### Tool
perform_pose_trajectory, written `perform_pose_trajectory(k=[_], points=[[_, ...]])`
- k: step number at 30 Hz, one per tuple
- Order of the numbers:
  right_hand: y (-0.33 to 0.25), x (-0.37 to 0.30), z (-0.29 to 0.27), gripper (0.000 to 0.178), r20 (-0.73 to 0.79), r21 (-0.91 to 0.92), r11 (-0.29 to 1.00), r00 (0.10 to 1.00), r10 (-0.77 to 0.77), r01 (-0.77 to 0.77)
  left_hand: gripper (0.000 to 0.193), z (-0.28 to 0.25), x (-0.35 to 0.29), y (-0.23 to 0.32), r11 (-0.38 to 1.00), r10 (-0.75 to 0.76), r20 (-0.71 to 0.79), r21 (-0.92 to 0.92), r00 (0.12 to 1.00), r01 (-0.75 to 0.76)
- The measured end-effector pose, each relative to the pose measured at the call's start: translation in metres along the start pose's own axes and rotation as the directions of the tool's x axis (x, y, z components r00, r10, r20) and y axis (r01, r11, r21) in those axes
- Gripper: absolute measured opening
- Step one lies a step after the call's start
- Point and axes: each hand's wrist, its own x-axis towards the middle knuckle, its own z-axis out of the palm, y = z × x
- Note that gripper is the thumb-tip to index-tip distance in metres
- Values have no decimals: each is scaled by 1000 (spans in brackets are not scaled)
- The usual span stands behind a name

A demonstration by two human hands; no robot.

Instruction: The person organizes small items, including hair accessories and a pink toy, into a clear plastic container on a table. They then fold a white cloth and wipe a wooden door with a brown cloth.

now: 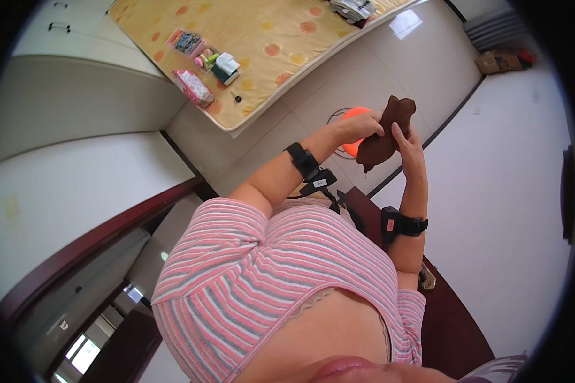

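Note:
Between my two hands, out in front of my body, is a brown soft fabric piece (378, 148) with two ear-like bumps at its upper end, like a small plush toy. My left hand (364, 126) grips its left side, thumb laid against the cloth. On the opposite side, my right hand (409, 142) holds it with the thumb up on the front and the other fingers mostly hidden behind. A small dark tip sticks out at the lower end, too small to name. Below it, partly covered by my left hand, is a bright orange round thing (350, 150) with thin metal hoops around it.
A bed with a yellow patterned mattress (249, 51) stands ahead on the left. On it lie a pink-and-white packet (193, 88), a dark green box (225, 72) and folded clothes (352, 9). A white wall (505, 172) rises at right; a dark red table (450, 313) is beside me.

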Motion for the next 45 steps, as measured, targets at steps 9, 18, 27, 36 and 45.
perform_pose_trajectory(k=[9,18,27,36,45], points=[[0,-22,35,45,241,37,998,968,-64,57,36,4,-61,-19,997,74,-260,-6,963,-78],[-23,-26,74,39,246,-21,997,967,-71,78,39,0,-103,5,991,137,-471,77,871,-114],[-69,49,211,36,159,-138,990,987,-10,32,51,-138,-152,54,998,58,-595,19,801,-58],[-111,97,305,30,196,-184,982,980,-7,43,46,-218,-191,107,993,51,-628,-49,777,-105],[-118,120,333,25,217,-139,988,972,91,-62,27,-264,-210,117,999,-7,-638,-35,770,-21]])
